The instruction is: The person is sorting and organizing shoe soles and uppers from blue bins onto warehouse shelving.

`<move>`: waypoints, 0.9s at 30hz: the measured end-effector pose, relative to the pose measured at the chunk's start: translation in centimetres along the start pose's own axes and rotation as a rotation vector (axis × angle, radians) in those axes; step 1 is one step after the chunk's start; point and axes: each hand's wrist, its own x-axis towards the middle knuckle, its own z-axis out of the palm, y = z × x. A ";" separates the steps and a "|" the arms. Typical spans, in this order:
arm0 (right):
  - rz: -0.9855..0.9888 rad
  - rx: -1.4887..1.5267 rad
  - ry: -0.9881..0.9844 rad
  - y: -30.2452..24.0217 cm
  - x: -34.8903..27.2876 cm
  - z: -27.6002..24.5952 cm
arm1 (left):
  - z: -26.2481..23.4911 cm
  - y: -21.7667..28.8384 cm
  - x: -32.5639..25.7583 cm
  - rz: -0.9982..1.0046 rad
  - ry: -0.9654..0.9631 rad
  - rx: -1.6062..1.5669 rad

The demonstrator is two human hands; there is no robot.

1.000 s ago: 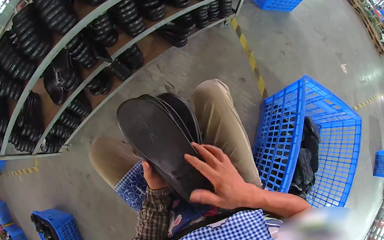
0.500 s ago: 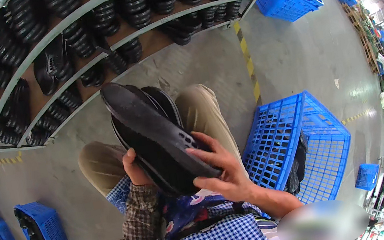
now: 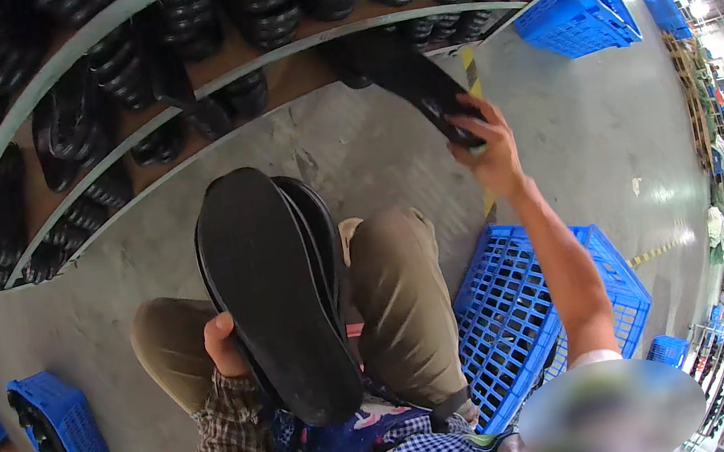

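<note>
My left hand (image 3: 223,346) grips a stack of black shoe soles (image 3: 275,289) upright over my lap, its fingers wrapped round the stack's left edge. My right hand (image 3: 489,154) is stretched forward and up, shut on a single black sole (image 3: 413,82) that points toward the lower shelf (image 3: 279,59). The shelves hold many stacked black soles (image 3: 263,5). I sit with my knees in tan trousers (image 3: 397,296) on either side of the stack.
A blue plastic crate (image 3: 537,312) stands right of my knee on the grey concrete floor (image 3: 595,142). Another blue crate (image 3: 58,430) with dark items sits at lower left. More blue crates (image 3: 579,12) stand at the far right by the shelf end.
My right hand left the stack, took one sole and reached up to the shelf. The left hand now holds the stack alone. The view tilted up toward the shelves.
</note>
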 end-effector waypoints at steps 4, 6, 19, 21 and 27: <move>-0.075 0.103 0.066 3.9 7.4 5.1 | 1.7 -0.2 -0.1 0.000 0.008 -0.101; -0.045 0.081 0.049 5.6 9.8 7.8 | 1.7 -0.4 0.3 -0.023 0.011 -0.092; 0.113 -0.063 -0.061 12.6 17.9 16.3 | 2.4 -0.5 1.3 0.050 -0.068 -0.204; 0.241 -0.127 -0.093 8.2 17.3 18.0 | 2.3 0.0 0.9 0.058 -0.035 -0.153; 0.303 -0.225 -0.035 6.4 16.4 18.3 | 2.1 -0.3 0.9 0.067 0.024 -0.151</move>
